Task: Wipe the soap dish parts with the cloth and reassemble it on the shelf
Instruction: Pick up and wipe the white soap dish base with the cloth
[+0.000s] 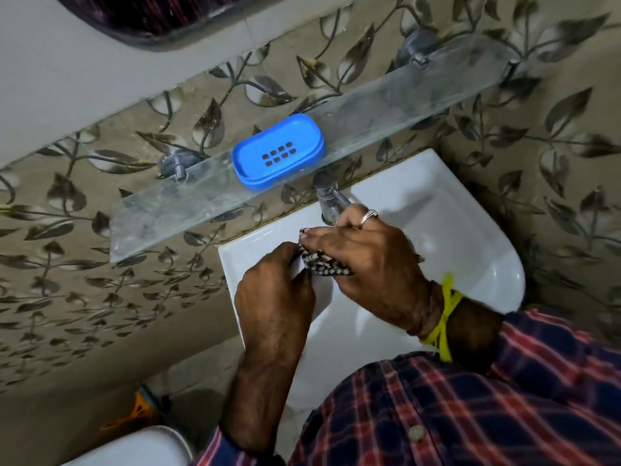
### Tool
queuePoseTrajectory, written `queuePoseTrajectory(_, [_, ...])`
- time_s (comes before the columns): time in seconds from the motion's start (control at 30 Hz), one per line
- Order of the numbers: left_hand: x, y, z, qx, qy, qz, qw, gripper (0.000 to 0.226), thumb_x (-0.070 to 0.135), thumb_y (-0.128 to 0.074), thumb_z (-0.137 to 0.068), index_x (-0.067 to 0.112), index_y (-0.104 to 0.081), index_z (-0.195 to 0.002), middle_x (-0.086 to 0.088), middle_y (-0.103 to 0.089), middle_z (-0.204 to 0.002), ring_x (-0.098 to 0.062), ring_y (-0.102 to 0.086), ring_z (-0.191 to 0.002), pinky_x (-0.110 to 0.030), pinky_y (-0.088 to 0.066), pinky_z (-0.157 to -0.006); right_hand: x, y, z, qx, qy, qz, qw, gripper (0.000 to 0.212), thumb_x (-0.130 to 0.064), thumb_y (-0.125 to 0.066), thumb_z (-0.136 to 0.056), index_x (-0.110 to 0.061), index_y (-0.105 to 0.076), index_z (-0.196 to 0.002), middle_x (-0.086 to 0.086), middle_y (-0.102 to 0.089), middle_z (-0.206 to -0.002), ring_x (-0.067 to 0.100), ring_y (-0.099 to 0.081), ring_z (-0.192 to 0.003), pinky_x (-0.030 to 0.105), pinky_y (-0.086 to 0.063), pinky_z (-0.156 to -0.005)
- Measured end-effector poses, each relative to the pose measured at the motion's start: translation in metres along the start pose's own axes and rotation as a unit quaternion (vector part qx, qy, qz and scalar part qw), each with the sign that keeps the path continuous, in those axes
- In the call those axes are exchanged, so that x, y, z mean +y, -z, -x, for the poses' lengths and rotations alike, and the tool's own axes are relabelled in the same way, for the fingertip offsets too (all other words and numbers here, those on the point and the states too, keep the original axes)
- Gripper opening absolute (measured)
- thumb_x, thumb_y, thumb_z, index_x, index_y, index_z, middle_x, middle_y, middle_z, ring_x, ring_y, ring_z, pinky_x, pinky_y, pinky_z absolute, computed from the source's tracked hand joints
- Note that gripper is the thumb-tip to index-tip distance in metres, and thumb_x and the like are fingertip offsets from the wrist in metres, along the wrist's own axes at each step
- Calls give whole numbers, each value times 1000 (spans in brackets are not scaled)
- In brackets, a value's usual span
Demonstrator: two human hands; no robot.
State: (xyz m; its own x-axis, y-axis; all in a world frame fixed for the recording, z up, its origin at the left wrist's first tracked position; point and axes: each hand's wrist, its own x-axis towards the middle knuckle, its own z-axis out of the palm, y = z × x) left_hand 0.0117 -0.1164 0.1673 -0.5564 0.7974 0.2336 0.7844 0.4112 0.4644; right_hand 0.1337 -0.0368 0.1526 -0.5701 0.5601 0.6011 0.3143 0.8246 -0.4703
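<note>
View from above a white sink (470, 210). The blue soap dish (279, 151), its slotted tray seated in the base, is resting near the middle of the glass shelf (386, 105), close to the shelf's front edge and just behind the metal tap (327, 193). Both hands are meeting over the sink's back left corner, below the shelf. The right hand (366, 260), wearing a ring and yellow wrist threads, is closing around a bunched black-and-white patterned cloth (322, 262), fingers curled over it. The left hand (275, 297) is curling its fingers against the cloth's left end, pinching it. Checked shirt sleeves (504, 398) are filling the lower right.
</note>
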Motion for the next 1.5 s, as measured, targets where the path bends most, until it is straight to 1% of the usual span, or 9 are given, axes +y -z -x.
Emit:
queuePoseTrajectory(0.2, [1, 4, 5, 12, 18, 58, 998, 5, 19, -70, -85, 24, -71, -86, 4, -75, -82, -22, -67, -79, -27, -38, -63, 8, 11, 6, 12, -142, -15, 990, 37, -35, -55, -88, -8, -79, -100, 15, -66, -80, 37, -66, -73, 40, -57, -62])
queuePoseTrajectory(0.3, [7, -2, 2, -18, -8, 11, 1000, 28, 40, -65, -93, 21, -53, -75, -7, -69, -73, -36, -63, -74, -32, -27, -57, 3, 10, 0, 25, -100, -4, 995, 26, -23, -64, -85, -8, -79, -100, 13, -69, -77, 34, -67, -73, 36, -57, -58])
queuePoseTrajectory(0.4, [9, 4, -7, 39, -34, 65, 997, 23, 38, -62, -90, 15, -65, -83, -6, -70, -75, -30, -64, -71, -30, -35, -59, 1, 6, -6, 73, -98, -26, 992, 33, -11, -73, -77, -11, -76, -110, 6, -72, -86, 30, -65, -77, 33, -57, -64])
queuePoseTrajectory(0.63, [12, -5, 2, 7, -9, 82, 997, 23, 39, -59, -95, 20, -66, -105, -4, -74, -92, -32, -67, -89, -26, -34, -68, 13, 9, -1, 19, -153, -39, 987, 23, -22, -72, -84, -9, -78, -101, 14, -67, -82, 35, -66, -80, 44, -57, -68])
queuePoseTrajectory(0.83, [18, 2, -4, 154, -38, 172, 972, 12, 5, -59, -84, 4, -68, -92, -5, -69, -81, -15, -59, -75, -12, -39, -68, 2, -2, -7, 102, -193, -93, 971, 25, -13, -82, -76, -10, -77, -100, 10, -71, -84, 30, -69, -79, 41, -58, -70])
queuePoseTrajectory(1.03, [17, -10, 1, 212, 7, 219, 952, 11, 6, -59, -89, 0, -67, -94, -1, -62, -81, -8, -55, -75, -7, -41, -72, -2, -9, 3, 73, -207, -77, 973, 15, -11, -81, -75, -6, -73, -87, 12, -70, -81, 32, -67, -76, 42, -57, -67])
queuePoseTrajectory(1.2, [11, -7, -9, 268, 40, 274, 923, 16, 14, -61, -96, -1, -66, -95, -9, -65, -85, -25, -64, -80, -33, -53, -73, -2, -15, 18, 39, -197, -73, 977, 15, -20, -78, -80, -8, -73, -88, 11, -70, -78, 30, -66, -73, 39, -56, -63])
queuePoseTrajectory(1.33, [18, -14, -10, 167, 185, 370, 895, 15, 30, -64, -97, 19, -60, -108, -6, -70, -101, -27, -68, -96, -53, -57, -86, 14, -18, 16, 84, -215, -29, 973, 13, -12, -80, -75, -4, -73, -83, 15, -70, -73, 34, -67, -68, 38, -57, -62])
queuePoseTrajectory(1.5, [26, -22, 8, -36, 289, 551, 782, 84, 68, -76, -64, 32, -39, -130, 5, -67, -119, -16, -72, -106, -40, -62, -85, 29, -8, 16, 101, -168, 78, 977, 33, -6, -80, -75, 2, -74, -107, 19, -76, -88, 40, -70, -77, 44, -61, -69])
